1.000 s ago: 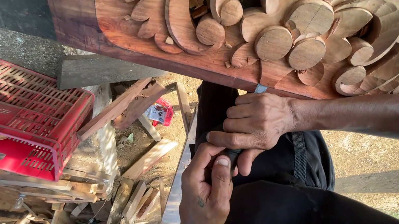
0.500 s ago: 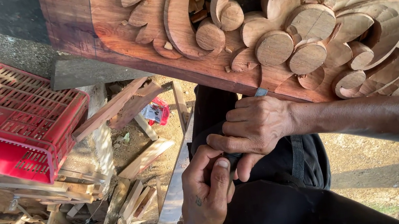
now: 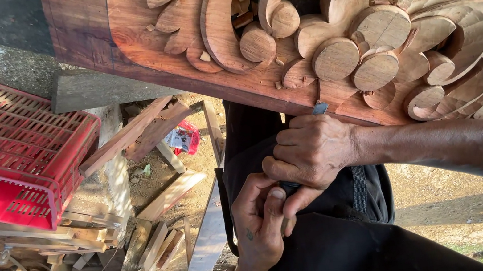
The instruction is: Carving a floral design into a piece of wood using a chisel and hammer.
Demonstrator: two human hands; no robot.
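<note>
Both hands clamped on one chisel [image 3: 319,108] — right hand [image 3: 309,151] above, left hand [image 3: 259,221] below.

Red slatted crate [image 3: 14,153] beside scattered wood offcuts [image 3: 158,208], concrete block [image 3: 98,89].
</note>
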